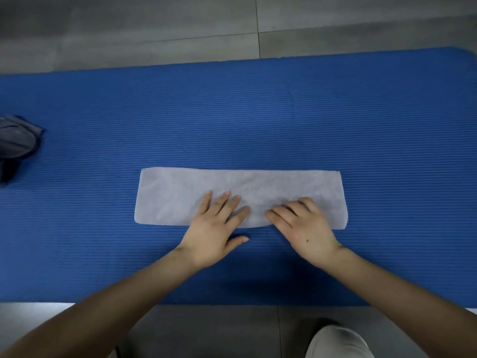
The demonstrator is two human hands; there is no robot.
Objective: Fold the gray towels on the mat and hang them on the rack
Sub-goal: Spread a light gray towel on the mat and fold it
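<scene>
A light gray towel (258,184) lies folded into a long flat strip in the middle of the blue mat (232,112). My left hand (214,226) rests flat on its near edge, fingers spread, thumb off on the mat. My right hand (302,223) lies palm down beside it on the towel's near right part, fingers pointing left. Neither hand grips the cloth. A darker gray towel (18,140) sits crumpled at the mat's left edge. No rack is in view.
Gray tiled floor (180,24) lies beyond the mat's far edge and in front of its near edge. My knee in light trousers (335,342) shows at the bottom right. Bare mat stretches around the folded towel.
</scene>
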